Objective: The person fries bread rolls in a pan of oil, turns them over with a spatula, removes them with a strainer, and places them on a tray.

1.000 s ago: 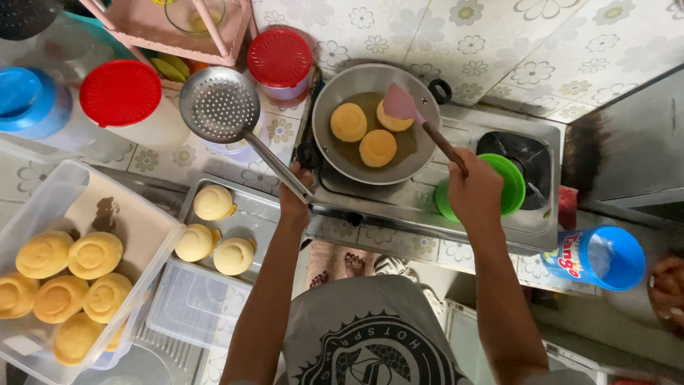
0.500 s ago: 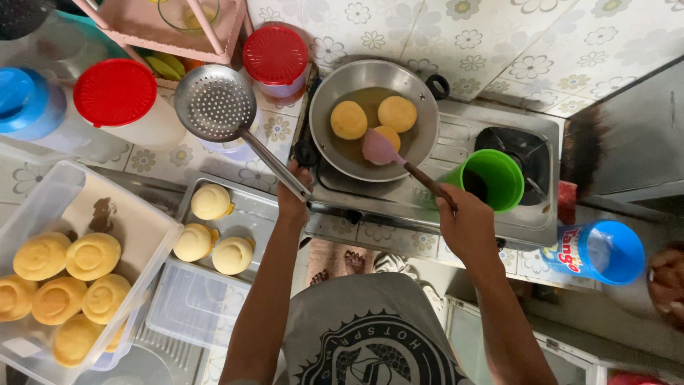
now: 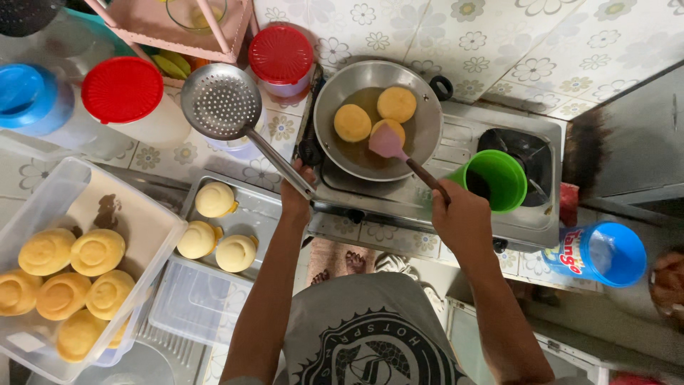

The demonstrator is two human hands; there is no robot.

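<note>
A steel gas stove [image 3: 470,207] spans the middle of the counter, with a tiled wall [image 3: 499,36] behind it. To its left sits a clear plastic tub [image 3: 43,192] holding six fried golden cakes [image 3: 71,278] on paper, and beside that a shallow metal tray [image 3: 263,214] carries three pale, uncooked dough rounds [image 3: 214,228] (each a coiled little dome). A clear lid [image 3: 192,299] lies flat just below the tray.

On the left burner stands a round metal frying pan [image 3: 427,121] with a pool of oil and three golden patties [image 3: 377,117] close together in it. A green plastic cup [image 3: 499,178] stands on the stove just right of the pan, near the empty right burner [image 3: 524,146]. A blue cup [image 3: 605,253] rests on the counter edge at far right.

At the back left are a blue-lidded container [image 3: 25,96], a red-lidded jar [image 3: 122,89] and a smaller red-lidded jar [image 3: 280,53], under a pink rack [image 3: 178,28].

The left hand [image 3: 296,196] is closed around the handle of a perforated metal skimmer [image 3: 221,101], whose round bowl hovers over the counter left of the pan, clear of the oil. The right hand [image 3: 463,214] grips the dark handle of a pink spatula [image 3: 387,141]; its blade lies in the pan, touching the nearest patty at the lower right of the three.
</note>
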